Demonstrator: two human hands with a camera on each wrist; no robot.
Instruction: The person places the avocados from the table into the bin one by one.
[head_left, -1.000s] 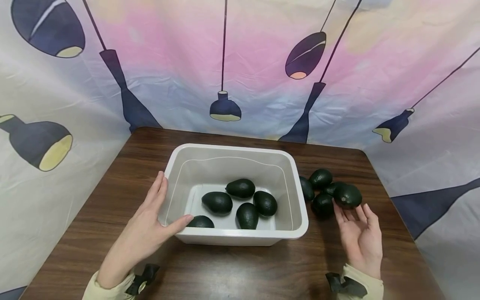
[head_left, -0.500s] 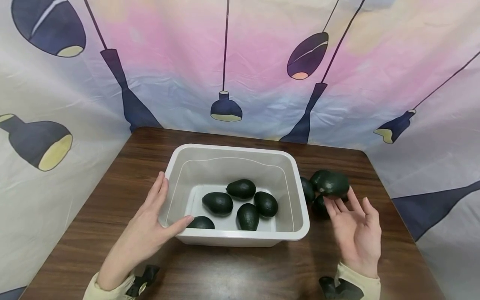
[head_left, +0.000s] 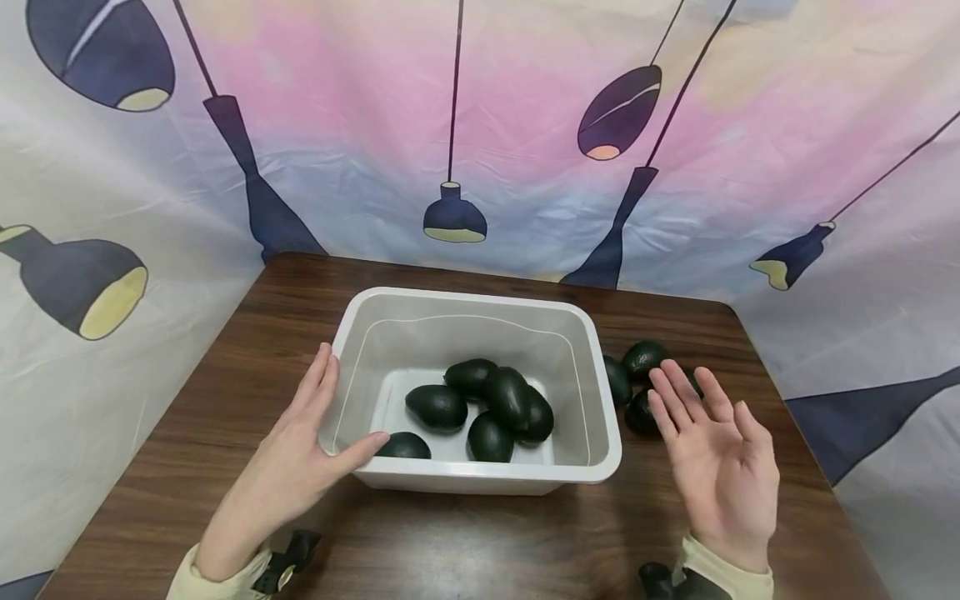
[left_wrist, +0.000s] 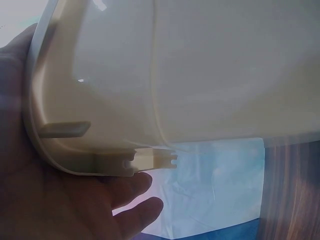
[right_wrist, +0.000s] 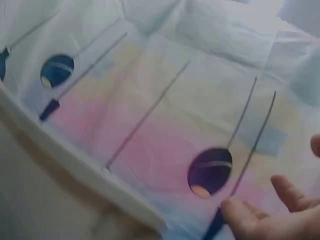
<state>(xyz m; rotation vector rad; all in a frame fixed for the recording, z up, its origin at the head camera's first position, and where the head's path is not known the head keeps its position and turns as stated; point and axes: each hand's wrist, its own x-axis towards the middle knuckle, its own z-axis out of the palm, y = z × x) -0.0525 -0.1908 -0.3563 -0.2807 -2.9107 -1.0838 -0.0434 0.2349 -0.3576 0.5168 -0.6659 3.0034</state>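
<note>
A pale grey plastic bin [head_left: 480, 469] stands on the table with several dark green avocados inside. One avocado [head_left: 507, 398] overlaps its neighbours in the cluster right of the bin's middle. My left hand [head_left: 285, 467] rests against the bin's near left corner, fingers straight along the outside and thumb over the rim; the left wrist view shows the bin wall [left_wrist: 115, 75] beside that hand. Palm up and holding nothing, my right hand [head_left: 722, 475] is to the right of the bin. Just beyond its fingertips lie more avocados [head_left: 643, 358], partly hidden by the hand.
The brown wood-grain table [head_left: 480, 542] extends around the bin. A cloth backdrop [head_left: 360, 125] printed with hanging lamps rises behind the table and along both sides. In the right wrist view, the bin's rim [right_wrist: 90, 170] crosses the lower left.
The avocado that was on my right hand's fingers has left it, and the bin now shows one more. Avocados in the bin have shifted slightly. My left hand has stayed at the corner.
</note>
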